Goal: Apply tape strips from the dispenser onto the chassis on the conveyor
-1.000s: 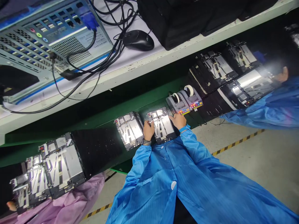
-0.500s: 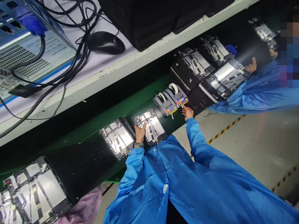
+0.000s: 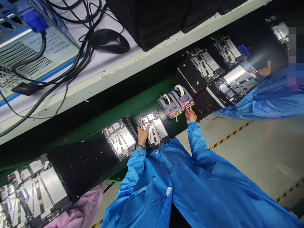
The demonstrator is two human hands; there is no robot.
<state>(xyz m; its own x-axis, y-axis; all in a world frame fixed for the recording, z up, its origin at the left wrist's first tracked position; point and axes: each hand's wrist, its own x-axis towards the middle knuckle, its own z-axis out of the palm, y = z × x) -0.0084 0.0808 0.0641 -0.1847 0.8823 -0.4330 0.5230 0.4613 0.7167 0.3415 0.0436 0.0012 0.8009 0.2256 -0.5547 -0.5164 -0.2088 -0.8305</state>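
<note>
Close to my body lies an opened tablet [image 3: 157, 130], its silvery battery plates and dark flat cables exposed. My left hand [image 3: 142, 134] grips its left edge, thumb on top. Two grey tape dispensers [image 3: 169, 106] with white tape rolls and lit panels stand side by side beyond it on the right. At the front of the right-hand dispenser [image 3: 186, 100], my right hand [image 3: 191, 116] pinches the end of a short white tape strip [image 3: 190, 108]. Another strip hangs from the left dispenser. Left of my left hand is a second opened tablet [image 3: 120, 139].
More opened tablets [image 3: 40, 193] lie at the lower left, beside a pink sleeve [image 3: 82, 205]. Others [image 3: 204, 65] sit at the right, near a co-worker's hand [image 3: 265, 69] and blue sleeve. A shelf edge [image 3: 102, 80] above carries a mouse [image 3: 110, 40], cables and a computer case.
My right hand has left the tablet's right edge and moved right to the dispenser's tape. My left hand has stayed at the tablet. The camera view has shifted.
</note>
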